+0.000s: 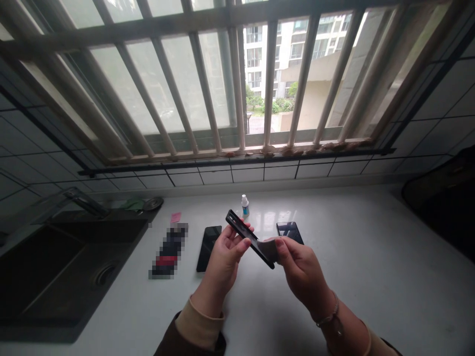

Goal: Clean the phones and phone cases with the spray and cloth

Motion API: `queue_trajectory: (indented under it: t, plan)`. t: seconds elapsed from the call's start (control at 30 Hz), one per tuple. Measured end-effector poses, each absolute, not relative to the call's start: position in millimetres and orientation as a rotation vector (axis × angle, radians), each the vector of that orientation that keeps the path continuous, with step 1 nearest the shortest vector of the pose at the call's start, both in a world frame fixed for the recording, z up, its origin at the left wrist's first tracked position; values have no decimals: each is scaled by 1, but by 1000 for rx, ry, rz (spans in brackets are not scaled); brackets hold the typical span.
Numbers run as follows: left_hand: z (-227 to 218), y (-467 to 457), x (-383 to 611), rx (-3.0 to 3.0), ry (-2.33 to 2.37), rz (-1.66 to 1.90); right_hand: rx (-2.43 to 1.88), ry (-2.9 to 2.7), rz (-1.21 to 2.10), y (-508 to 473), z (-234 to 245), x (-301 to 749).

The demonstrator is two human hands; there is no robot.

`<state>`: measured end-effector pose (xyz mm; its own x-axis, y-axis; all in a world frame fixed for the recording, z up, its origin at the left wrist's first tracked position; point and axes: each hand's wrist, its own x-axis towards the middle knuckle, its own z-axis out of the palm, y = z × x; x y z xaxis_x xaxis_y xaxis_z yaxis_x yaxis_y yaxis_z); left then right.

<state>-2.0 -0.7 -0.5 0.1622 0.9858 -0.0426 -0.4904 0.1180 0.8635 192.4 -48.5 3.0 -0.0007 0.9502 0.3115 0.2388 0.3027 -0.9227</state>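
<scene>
My left hand is closed round a black phone case, which it holds tilted above the counter with the hollow side partly facing me. In my right hand, a small grey cloth is pinched between thumb and fingers. The cloth lies against the inside of the case at its lower right end. Beneath my left hand, a dark phone rests on the counter. Another dark phone lies behind my right hand, which partly covers it. A small white-capped bottle stands upright just beyond the case.
A pale counter spreads under everything. At the left are a dark sink and a faucet. A pixelated dark and red item lies near a pink slip. A barred window rises behind; a black object stands far right.
</scene>
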Motion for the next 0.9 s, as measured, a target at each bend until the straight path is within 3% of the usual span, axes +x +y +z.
queue_trajectory:
  t: [0.23, 0.43, 0.73, 0.9]
  plan:
    - [3, -2, -4, 822, 816, 1204, -1119, -1121, 1143, -38, -12, 191]
    - [10, -16, -2, 916, 568, 749, -1073, -679, 971, -25, -20, 196]
    - [6, -19, 4, 919, 673, 522, -1322, -1105, 809, -38, -11, 198]
    - [7, -18, 4, 918, 722, 461, -1234, -1295, 639, -47, -1, 196]
